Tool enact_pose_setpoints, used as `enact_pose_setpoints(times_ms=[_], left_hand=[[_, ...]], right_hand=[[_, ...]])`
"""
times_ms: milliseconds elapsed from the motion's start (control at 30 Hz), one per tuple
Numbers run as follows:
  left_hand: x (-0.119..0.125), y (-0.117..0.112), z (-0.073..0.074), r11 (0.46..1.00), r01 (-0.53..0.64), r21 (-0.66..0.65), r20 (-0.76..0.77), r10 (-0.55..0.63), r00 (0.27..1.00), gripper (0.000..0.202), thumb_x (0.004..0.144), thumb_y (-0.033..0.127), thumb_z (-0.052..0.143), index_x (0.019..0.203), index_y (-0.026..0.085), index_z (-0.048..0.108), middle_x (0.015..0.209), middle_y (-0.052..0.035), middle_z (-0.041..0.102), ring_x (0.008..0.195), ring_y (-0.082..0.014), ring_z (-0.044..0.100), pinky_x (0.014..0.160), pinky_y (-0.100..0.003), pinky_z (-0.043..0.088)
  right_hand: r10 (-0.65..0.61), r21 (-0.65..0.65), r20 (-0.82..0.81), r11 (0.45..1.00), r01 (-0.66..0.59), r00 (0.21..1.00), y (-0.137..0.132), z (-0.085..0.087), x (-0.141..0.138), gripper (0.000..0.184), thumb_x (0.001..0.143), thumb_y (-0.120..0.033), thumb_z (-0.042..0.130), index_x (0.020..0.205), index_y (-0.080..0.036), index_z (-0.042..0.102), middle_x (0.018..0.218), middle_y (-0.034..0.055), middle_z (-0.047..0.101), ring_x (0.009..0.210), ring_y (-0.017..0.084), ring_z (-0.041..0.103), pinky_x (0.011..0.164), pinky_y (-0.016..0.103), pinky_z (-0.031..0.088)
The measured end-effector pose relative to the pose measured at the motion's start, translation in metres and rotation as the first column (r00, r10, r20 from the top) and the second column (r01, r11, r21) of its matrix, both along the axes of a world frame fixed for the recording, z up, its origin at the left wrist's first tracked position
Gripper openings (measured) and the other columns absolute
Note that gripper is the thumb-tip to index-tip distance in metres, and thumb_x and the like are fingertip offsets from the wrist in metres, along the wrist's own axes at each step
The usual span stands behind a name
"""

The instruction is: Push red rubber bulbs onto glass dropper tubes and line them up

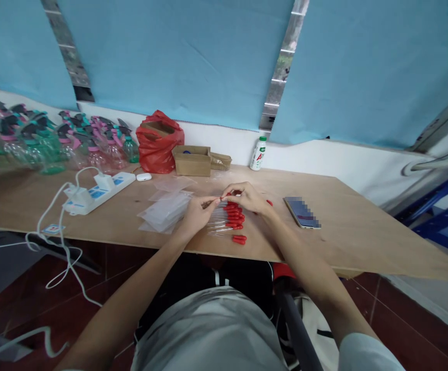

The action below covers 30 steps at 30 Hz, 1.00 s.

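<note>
Over the wooden table (355, 232), my left hand (200, 214) and my right hand (245, 197) meet fingertip to fingertip. Both pinch one small red piece, apparently a dropper's rubber bulb (221, 199), mostly hidden by the fingers. Just below them lies a row of droppers (232, 216) with clear thin tubes pointing left and red bulbs at the right. A couple of separate red bulbs (239, 239) rest nearer the table's front edge. Another red bulb (269, 203) shows beyond my right wrist. Beside my left hand, clear plastic bags (164, 212) are spread in a loose pile.
A phone (302, 212) lies at right. Along the wall stand a white bottle (258, 153), an open cardboard box (193, 164) and a red plastic bag (158, 149). At left are a power strip (100, 193) with white cables and many spray bottles (46, 147).
</note>
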<state>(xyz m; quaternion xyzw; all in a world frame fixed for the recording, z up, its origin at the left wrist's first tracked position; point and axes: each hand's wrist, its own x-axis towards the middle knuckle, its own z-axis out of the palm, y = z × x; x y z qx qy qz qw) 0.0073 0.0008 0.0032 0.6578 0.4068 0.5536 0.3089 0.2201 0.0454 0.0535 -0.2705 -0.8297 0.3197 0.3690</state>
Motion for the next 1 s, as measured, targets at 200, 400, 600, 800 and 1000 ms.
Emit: enact_pose_setpoints(times_ms=[200,400,600,800,1000], left_hand=[[0.002,0.001,0.0,0.993,0.067,-0.092,0.119,-0.055,0.991,0.024,0.091,0.038,0.074,0.104,0.021,0.085,0.108,-0.0072,0.084,0.102,-0.0278,0.078,0.099,-0.046,0.06],[0.001,0.001,0.001,0.991,0.084,-0.109,0.137,-0.068,0.988,0.031,0.088,0.044,0.076,0.105,0.02,0.086,0.11,-0.0085,0.083,0.107,-0.03,0.077,0.103,-0.046,0.058],[-0.004,0.001,0.002,0.99,0.057,-0.132,0.109,-0.042,0.993,0.029,0.089,0.044,0.075,0.105,0.021,0.086,0.11,-0.0069,0.083,0.108,-0.0296,0.077,0.104,-0.045,0.057],[-0.003,0.006,-0.006,0.995,-0.02,-0.097,0.028,0.023,0.999,0.023,0.091,0.035,0.072,0.103,0.02,0.086,0.105,-0.0078,0.084,0.099,-0.0281,0.079,0.097,-0.045,0.061],[-0.001,0.008,-0.011,0.998,-0.055,-0.044,-0.033,0.054,0.998,0.021,0.093,0.032,0.071,0.102,0.021,0.086,0.103,-0.007,0.084,0.094,-0.0266,0.08,0.092,-0.044,0.063]], right_hand=[[0.0,0.018,-0.001,1.0,0.0,1.0,-0.002,0.001,0.0,0.028,0.092,-0.047,0.077,0.094,-0.019,0.081,0.088,0.0034,0.078,0.07,0.015,0.063,0.07,0.029,0.049],[0.008,0.057,0.006,0.998,-0.009,1.0,-0.003,0.0,0.0,0.028,0.095,-0.045,0.073,0.096,-0.018,0.081,0.092,0.0048,0.08,0.076,0.016,0.066,0.074,0.029,0.05],[-0.013,0.131,0.077,0.991,0.002,0.997,-0.001,0.0,-0.004,0.024,0.097,-0.04,0.073,0.101,-0.018,0.08,0.096,0.0056,0.081,0.079,0.017,0.069,0.077,0.029,0.052],[-0.034,0.344,0.202,0.938,-0.038,0.979,-0.001,0.004,-0.001,0.021,0.103,-0.036,0.066,0.104,-0.02,0.08,0.1,0.0079,0.08,0.089,0.021,0.071,0.087,0.034,0.053],[0.053,0.38,0.15,0.919,-0.108,0.987,0.0,0.004,0.0,0.026,0.104,-0.041,0.062,0.099,-0.022,0.079,0.109,0.0109,0.078,0.104,0.025,0.071,0.097,0.039,0.053]])
